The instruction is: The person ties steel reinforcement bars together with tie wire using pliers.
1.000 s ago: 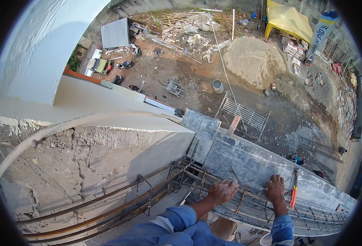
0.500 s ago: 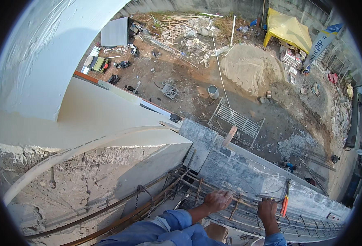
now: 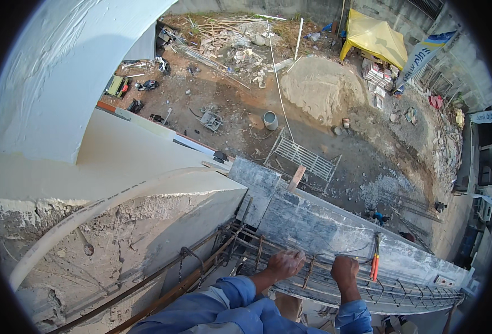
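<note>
My left hand [image 3: 286, 264] is curled over the steel rebar cage [image 3: 307, 273], its fingers bent toward the right. Just to its right, my right hand [image 3: 345, 271] makes a fist above the same bars. Whatever either hand grips is hidden or too thin to make out. Pincers with red-orange handles [image 3: 374, 267] stand upright against the grey formwork board [image 3: 318, 225], a little right of my right hand. The cage runs along the inner side of that board, with thin ties and stirrups toward the right end.
A pale hose [image 3: 84, 214] arches over the rough concrete wall [image 3: 123, 239] at left. Beyond the board is a drop to a yard with a sand pile [image 3: 324, 92], a metal frame [image 3: 304, 158] and a yellow canopy [image 3: 374, 36]. Another person's arm [image 3: 451, 314] reaches up at lower right.
The view has swung so that the yard and board sit farther left and higher. My right hand has come slightly closer to my left. The pincers stay at the board.
</note>
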